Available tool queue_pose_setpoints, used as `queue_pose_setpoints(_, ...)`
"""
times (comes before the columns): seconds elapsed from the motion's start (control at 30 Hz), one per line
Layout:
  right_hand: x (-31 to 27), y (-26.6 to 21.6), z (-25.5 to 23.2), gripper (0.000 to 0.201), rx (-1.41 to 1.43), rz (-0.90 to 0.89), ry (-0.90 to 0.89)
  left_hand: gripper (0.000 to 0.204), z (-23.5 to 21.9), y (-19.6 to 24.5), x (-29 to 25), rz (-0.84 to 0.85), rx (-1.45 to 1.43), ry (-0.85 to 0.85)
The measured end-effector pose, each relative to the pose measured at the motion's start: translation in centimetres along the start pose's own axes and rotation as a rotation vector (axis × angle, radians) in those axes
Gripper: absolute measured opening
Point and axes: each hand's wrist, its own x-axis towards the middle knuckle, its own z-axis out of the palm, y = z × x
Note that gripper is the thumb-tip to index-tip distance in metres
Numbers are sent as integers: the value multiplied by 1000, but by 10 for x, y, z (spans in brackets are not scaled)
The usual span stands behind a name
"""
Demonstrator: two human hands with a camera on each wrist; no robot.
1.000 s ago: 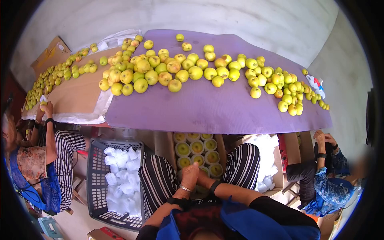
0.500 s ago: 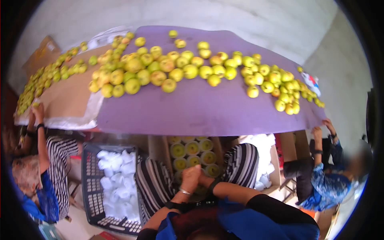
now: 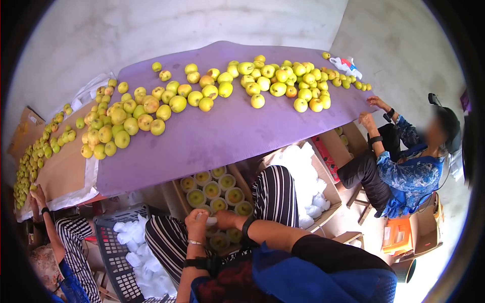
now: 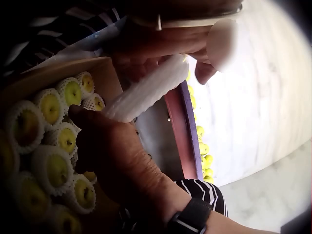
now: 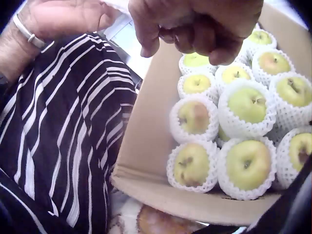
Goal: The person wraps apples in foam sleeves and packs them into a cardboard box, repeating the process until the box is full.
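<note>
The white tubular foam sleeve (image 4: 152,90) looks matt and textured; white netted foam collars (image 5: 290,117) ring smooth, faintly glossy yellow-green apples (image 5: 247,105). The brown rectangular box (image 5: 148,131) is matt cardboard, the far purple tabletop (image 3: 217,134) matt too — the slotted dark-grey crate (image 3: 108,252) at left, plastic. Black-and-white striped trousers (image 5: 68,136): creased cloth — the silvery bracelet (image 5: 28,32), shiny metal.
</note>
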Motion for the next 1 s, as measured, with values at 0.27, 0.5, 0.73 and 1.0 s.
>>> queue_pose_setpoints(0.27,-2,6,3,38,-57,-4,100,11,-3,10,-16,-256,-189,75)
queue_pose_setpoints(0.5,-25,-3,-10,39,-131,-243,563,14,-4,-2,-21,-147,-118,139)
queue_pose_setpoints(0.73,-53,-29,-37,17,854,-285,280,14,5,-11,-19,7,83,290)
queue_pose_setpoints(1.0,-45,-32,-30,18,846,-245,209,15,2,-5,-24,-304,-498,2)
